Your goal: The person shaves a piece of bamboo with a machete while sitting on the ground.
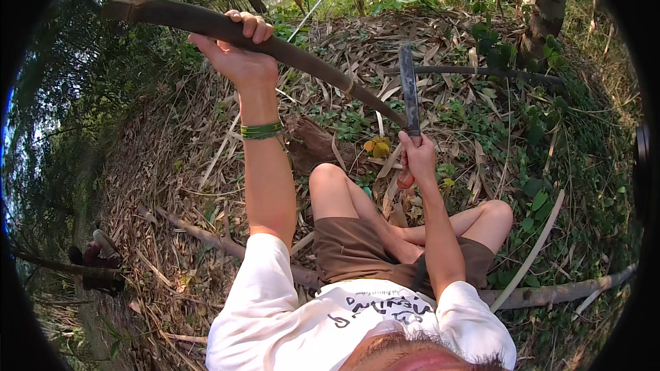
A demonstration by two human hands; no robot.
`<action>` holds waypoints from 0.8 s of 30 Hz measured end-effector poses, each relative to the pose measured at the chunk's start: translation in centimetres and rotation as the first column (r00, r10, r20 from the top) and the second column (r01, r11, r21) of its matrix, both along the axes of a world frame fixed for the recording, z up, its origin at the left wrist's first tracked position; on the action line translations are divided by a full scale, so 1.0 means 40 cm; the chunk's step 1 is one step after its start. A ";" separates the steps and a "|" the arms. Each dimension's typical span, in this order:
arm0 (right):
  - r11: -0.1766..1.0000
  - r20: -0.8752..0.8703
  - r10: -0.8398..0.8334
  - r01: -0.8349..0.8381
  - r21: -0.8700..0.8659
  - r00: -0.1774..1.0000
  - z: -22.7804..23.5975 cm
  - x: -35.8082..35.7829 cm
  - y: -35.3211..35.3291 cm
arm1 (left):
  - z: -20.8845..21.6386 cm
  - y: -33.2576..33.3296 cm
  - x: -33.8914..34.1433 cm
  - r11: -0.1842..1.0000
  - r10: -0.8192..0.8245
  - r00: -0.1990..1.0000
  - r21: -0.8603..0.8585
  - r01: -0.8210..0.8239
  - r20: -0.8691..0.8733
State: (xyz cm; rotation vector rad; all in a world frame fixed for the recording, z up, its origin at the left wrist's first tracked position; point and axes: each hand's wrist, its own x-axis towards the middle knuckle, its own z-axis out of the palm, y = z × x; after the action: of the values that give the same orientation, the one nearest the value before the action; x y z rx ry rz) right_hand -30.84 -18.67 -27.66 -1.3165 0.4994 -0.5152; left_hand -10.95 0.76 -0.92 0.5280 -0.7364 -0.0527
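My left hand point(246, 51) is raised at the upper left, its fingers wrapped over a long dark bamboo pole point(313, 67). The pole's thicker, pale cut end is at the upper left, and it slants down to the right. My right hand point(421, 158) grips a machete point(408, 89) by its handle, whose reddish end shows below my fist. The dark blade points up and away from me. Near the base of the blade, the pole's lower end passes close to or behind it; I cannot tell whether they touch.
I sit cross-legged on ground covered with dry leaves. A brown stump point(309, 143) stands just beyond my knees. A fallen log point(560, 293) lies beside me on the right, and another dark pole point(491, 71) lies farther off, by a tree trunk point(545, 10).
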 end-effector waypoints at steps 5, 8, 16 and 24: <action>0.998 0.019 -0.060 0.059 0.020 0.998 -0.012 -0.050 -0.023 | 0.044 -0.007 -0.055 0.989 0.143 0.989 -0.038 -0.141 0.033; 0.995 -0.008 -0.089 0.089 0.039 0.996 -0.031 -0.081 -0.032 | 0.091 0.025 -0.089 0.962 0.264 0.963 -0.089 -0.259 0.054; 0.990 -0.049 -0.137 0.138 0.009 0.989 -0.020 -0.122 -0.048 | 0.211 0.069 -0.112 0.847 0.510 0.849 -0.252 -0.468 0.138; 0.968 -0.036 -0.173 0.163 -0.188 0.984 -0.017 -0.140 -0.049 | 0.039 -0.122 -0.025 0.822 0.561 0.793 -0.048 -0.568 0.237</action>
State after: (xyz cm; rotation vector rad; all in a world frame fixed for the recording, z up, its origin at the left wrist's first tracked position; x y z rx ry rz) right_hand -36.43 -20.64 -28.35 -1.4752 0.6219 -0.6825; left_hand -11.96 -4.12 0.64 0.7730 -0.7890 0.5774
